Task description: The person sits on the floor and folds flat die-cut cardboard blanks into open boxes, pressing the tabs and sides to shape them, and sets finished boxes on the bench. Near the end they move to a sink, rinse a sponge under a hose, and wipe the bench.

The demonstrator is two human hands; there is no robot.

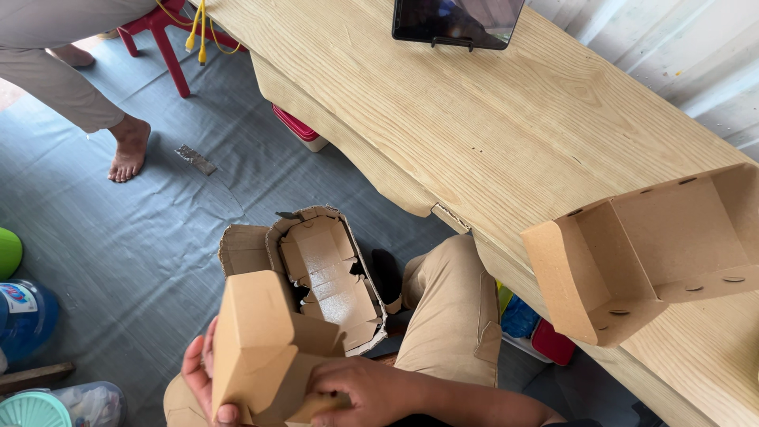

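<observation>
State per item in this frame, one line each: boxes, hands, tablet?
Folded cardboard box: flaps partly closed, held in both hands.
Left hand: gripping the box's left side.
Right hand: pressing on the box's lower flap.
Open cardboard box: open, empty, on the person's lap.
Large cardboard box: open, lying on its side on the wooden table, empty.
Tablet: propped on a stand, screen dark.

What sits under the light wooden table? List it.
Under the light wooden table, a white tub with a red lid shows near the far end, and blue and red containers near the person's knee. The tabletop covers most of each, so their contents are hidden.
</observation>
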